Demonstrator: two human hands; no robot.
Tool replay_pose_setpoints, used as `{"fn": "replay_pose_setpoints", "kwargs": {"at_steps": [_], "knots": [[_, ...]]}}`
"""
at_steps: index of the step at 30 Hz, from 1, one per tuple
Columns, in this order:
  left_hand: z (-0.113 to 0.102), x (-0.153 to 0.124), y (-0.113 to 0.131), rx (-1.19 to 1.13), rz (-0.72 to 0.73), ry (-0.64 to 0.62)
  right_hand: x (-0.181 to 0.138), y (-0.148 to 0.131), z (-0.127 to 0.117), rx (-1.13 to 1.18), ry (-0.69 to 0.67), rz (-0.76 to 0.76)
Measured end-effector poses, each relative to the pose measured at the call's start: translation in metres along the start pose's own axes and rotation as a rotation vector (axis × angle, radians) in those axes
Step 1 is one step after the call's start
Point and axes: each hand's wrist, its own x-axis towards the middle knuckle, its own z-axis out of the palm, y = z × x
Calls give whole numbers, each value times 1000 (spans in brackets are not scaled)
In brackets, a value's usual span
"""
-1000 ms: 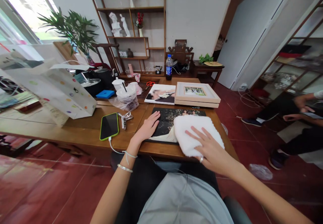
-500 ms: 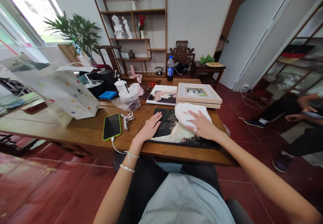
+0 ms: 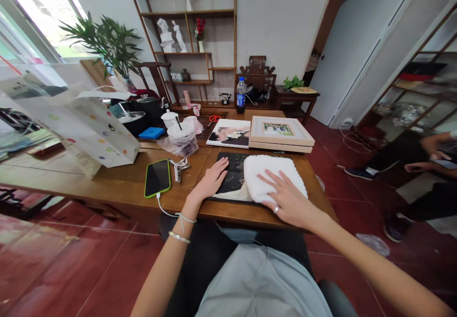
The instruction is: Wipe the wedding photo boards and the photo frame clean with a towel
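Fingers of the right hand [image 3: 291, 203] spread flat on a towel [image 3: 271, 178]; left hand [image 3: 210, 182], fingers together, presses the print [image 3: 233, 176].

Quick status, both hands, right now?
Left hand: open, flat on the dark photo print.
Right hand: open, pressing the white towel on the print.

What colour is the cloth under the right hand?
White: the cloth under the right hand shows best in the head view.
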Motion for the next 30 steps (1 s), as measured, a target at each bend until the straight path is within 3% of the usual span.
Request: {"fn": "replay_pose_setpoints", "kwargs": {"at_steps": [4, 7, 12, 17, 20, 24, 30], "knots": [[-1, 0, 2, 9, -1, -12, -12, -32, 0, 63, -16, -111], [-3, -1, 5, 19, -20, -24, -9, -35, 4, 74, -30, -181], [-3, -1, 5, 22, -36, -37, 23, 4, 11, 90, -2, -158], [1, 0, -2, 2, -1, -18, 61, 62, 20, -13, 44, 25], [1, 0, -4, -4, 8, -16, 71, 72, 24, -61, 49, 88], [3, 0, -5, -6, 8, -12, 69, 47, 27, -92, 42, 121], [-2, 0, 0, -58, 30, -4, 61, -33, 30, -103, 29, -1]]}}
